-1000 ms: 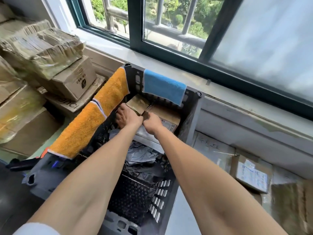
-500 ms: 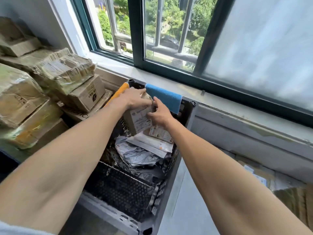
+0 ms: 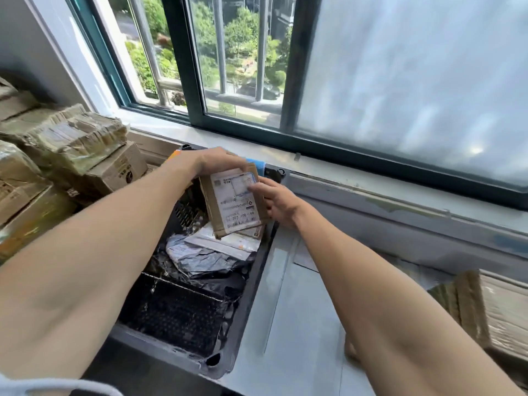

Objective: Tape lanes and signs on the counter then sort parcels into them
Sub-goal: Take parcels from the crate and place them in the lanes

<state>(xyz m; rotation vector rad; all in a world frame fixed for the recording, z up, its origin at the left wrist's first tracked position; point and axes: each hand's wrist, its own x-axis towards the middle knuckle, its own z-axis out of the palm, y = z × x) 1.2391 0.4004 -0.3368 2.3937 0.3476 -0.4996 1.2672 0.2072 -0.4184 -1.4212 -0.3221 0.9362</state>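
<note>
gripping a labelled cardboard parcel (image 3: 233,201) by its top edge, the left hand (image 3: 213,162) is holding it tilted over the far end of the black crate (image 3: 243,310), while the right hand (image 3: 278,201) is pinching its right edge.

Brown cardboard parcel (image 3: 211,204), white shipping label (image 3: 237,201) facing near, tilted upright over far end of dark crate (image 3: 247,310), crumpled grey poly mailer (image 3: 200,257) lying beneath

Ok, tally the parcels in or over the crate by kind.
Cardboard boxes: 2, the held box and the box under it
White mailer: 1
Grey poly bag: 1
Total: 4; the black plastic beneath is unclear
</note>
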